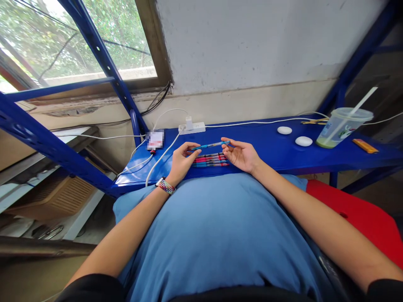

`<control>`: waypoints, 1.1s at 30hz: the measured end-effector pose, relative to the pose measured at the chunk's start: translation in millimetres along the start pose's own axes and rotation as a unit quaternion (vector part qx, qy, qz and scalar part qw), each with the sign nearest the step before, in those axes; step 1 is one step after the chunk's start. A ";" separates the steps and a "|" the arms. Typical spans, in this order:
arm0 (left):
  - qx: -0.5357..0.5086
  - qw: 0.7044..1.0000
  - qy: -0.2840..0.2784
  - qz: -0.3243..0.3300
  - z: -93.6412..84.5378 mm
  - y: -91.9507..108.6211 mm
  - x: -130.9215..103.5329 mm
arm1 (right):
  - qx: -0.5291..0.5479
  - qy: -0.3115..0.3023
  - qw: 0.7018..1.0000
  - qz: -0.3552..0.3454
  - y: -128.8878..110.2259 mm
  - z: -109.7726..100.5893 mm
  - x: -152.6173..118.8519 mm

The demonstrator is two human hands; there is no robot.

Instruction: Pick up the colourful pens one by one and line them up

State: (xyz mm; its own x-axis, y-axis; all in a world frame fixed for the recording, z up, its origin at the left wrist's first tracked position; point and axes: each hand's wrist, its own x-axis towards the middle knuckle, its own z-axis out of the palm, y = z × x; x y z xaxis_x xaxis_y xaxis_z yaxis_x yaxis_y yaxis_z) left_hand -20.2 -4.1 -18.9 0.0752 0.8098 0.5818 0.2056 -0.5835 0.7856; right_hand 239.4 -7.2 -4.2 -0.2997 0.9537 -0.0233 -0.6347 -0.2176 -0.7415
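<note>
A blue pen [210,145] with a clear middle is held level above the blue tabletop [252,138]. My left hand [185,158] pinches its left end between thumb and fingers, a patterned band round the wrist. At the other end, the fingertips of my right hand [242,155] close on the pen's right tip. Just below, several pens [210,160] with red, blue and dark parts lie side by side on the table. My fingers partly hide the ends of some of them.
A white power strip [192,127] with cables sits against the wall, near a blurred-out device [155,139]. To the right are two white oval objects [304,141], a plastic cup [341,128] with a straw and an orange packet [365,146]. Blue posts frame both sides.
</note>
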 end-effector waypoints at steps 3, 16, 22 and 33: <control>-0.006 1.000 0.000 -0.009 0.4 2.8 -0.4 | 0.010 -0.005 1.000 0.003 -0.2 -0.2 0.3; -0.004 1.000 -0.007 -0.008 0.8 8.5 -1.5 | 0.005 -0.012 1.000 -0.020 1.6 -5.2 2.9; -0.005 1.000 -0.012 -0.008 0.6 8.1 -1.6 | 0.033 -0.009 0.999 -0.007 1.2 -2.2 1.7; -0.005 1.000 -0.006 -0.008 0.4 8.9 -1.6 | 0.049 -0.009 0.998 -0.026 3.0 -4.6 3.0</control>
State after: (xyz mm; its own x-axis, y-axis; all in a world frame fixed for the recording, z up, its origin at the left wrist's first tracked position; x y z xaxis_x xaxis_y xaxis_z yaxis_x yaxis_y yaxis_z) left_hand -18.1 -10.5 -12.9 0.0836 0.8200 0.5662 0.1976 -0.5705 0.7972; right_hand 239.9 -4.1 -9.6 -0.2766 0.9607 0.0253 -0.7155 -0.1883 -0.6727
